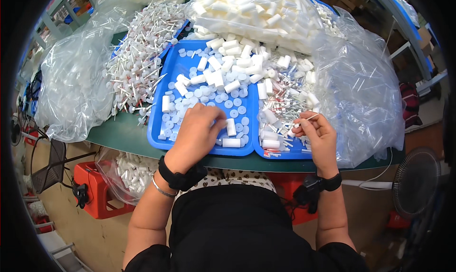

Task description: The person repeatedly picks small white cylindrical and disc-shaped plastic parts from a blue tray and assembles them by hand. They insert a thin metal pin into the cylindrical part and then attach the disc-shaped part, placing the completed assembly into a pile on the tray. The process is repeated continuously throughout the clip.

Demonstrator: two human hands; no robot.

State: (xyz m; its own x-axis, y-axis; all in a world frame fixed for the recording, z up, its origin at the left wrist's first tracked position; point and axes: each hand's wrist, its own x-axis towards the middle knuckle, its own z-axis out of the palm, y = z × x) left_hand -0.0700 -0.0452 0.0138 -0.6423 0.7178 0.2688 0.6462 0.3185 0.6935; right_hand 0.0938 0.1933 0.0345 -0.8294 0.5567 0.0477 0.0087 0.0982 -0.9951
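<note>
My left hand (198, 127) is over a blue tray (156, 129), fingers curled down and their tips partly hidden. Right beside those fingertips is a white cylinder (231, 127); I cannot tell whether they touch it. Translucent round discs (233, 113) with small centre holes and more white cylinders lie scattered around. Over a second blue tray (301, 155), my right hand (316, 129) pinches a thin white stick (311, 116) between thumb and fingers. Beneath it is a loose heap of thin metal-looking pins (287, 98), mixed with white cylinders and short white pieces.
A big clear bag of white cylinders (259, 13) sits at the back. To the left rises a pile of disc-headed sticks (142, 48). Crumpled plastic bags (76, 86) drape both sides of the green table (121, 141). A fan (417, 181) stands at right, a red stool (97, 196) below left.
</note>
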